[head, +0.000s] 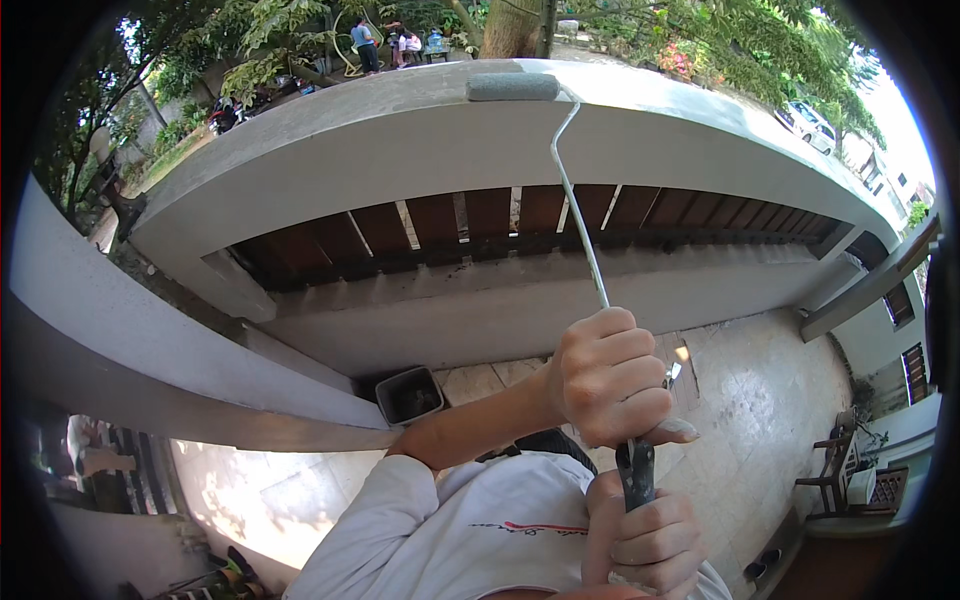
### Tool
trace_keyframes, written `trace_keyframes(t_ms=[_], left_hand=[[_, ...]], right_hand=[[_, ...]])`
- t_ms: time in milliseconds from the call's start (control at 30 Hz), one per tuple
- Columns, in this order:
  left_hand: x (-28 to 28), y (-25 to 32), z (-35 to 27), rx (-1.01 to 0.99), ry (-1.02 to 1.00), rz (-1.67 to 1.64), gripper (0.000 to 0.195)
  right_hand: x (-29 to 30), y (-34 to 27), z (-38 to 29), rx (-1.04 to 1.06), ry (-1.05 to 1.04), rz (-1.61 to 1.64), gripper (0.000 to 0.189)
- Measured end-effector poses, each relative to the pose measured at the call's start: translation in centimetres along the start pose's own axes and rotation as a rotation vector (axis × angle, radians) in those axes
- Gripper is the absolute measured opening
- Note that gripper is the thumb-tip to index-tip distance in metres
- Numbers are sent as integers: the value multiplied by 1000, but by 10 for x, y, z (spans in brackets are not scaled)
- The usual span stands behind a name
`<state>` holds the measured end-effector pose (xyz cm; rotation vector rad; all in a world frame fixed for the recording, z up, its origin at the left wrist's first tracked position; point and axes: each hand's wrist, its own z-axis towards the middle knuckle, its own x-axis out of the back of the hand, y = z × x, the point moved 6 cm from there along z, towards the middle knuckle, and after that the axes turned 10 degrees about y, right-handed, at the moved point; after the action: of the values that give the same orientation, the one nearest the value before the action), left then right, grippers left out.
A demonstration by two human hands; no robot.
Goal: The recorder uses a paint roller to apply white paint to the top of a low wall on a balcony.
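Observation:
I hold a paint roller with both hands. My left hand (616, 379) is closed around the lower part of its bent metal rod (577, 206), with the thumb towards my body. Below it, my right hand (656, 540) grips the dark, paint-smeared handle (636, 474). At the rod's far end, the grey roller cover (513, 87) lies along the near top edge of a concrete beam (405, 142). Whether it presses on the top or the front face, I cannot tell. The handle's lower end is hidden by my fingers.
Brown slats (540, 210) fill the opening under the beam. A dark bin (410, 396) stands on the tiled floor (750, 405) by a curved wall (187, 360). A wooden bench (844, 465) is at right. Beyond the beam are people (365, 45), a tree trunk (514, 30) and a car (808, 124).

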<state>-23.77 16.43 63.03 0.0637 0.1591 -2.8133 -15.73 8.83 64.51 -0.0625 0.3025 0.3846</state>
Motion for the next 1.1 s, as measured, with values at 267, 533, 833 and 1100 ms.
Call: trace_keyframes(t_ms=[267, 533, 833, 1100], left_hand=[[7, -11, -12, 63, 44, 32, 51], [9, -21, -12, 72, 89, -15, 49], [11, -54, -17, 77, 108, 17, 49], [10, -104, -14, 67, 98, 39, 48]], right_hand=[[10, 12, -1, -145, -219, 27, 26], [1, 17, 2, -141, -297, 66, 25], [5, 46, 1, -169, -168, 26, 27], [15, 94, 1, -248, -89, 0, 30]])
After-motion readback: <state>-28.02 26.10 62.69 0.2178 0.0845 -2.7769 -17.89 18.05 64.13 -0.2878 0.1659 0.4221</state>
